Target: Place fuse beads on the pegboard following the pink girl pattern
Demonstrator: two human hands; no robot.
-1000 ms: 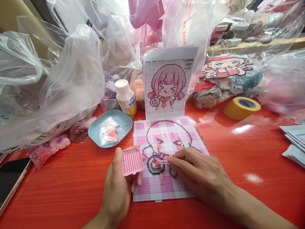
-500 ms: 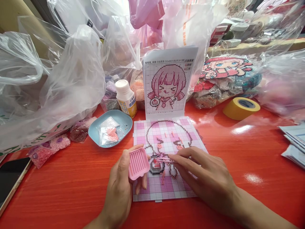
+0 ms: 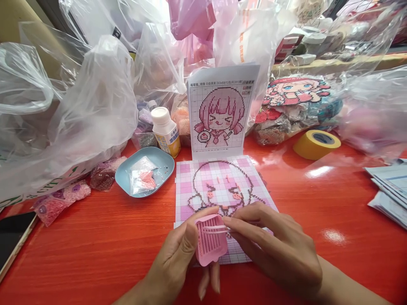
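My left hand (image 3: 176, 250) holds a small pink ridged tray (image 3: 211, 245), with a few tiny beads along its left side. In my right hand (image 3: 276, 243) are pink tweezers (image 3: 216, 229), whose tips lie over the tray's grooves. Both hands are above the lower part of a pink-and-white checked pegboard (image 3: 186, 180). Dark beads outline a round head on it, with coral beads at the face. Behind the board stands a printed pattern sheet (image 3: 219, 114) of a pink-haired character.
A blue dish (image 3: 122, 171) with small bags sits at the left, beside a white bottle (image 3: 165, 131). Yellow tape (image 3: 317, 144) and papers (image 3: 389, 186) lie at the right. A phone (image 3: 15, 237) is far left. Plastic bags (image 3: 98, 93) crowd the back.
My left hand and the tray have moved right and toward me, over the board's lower part. The tweezer tips have gone from above the board's beads to over the tray. The view has shifted slightly.
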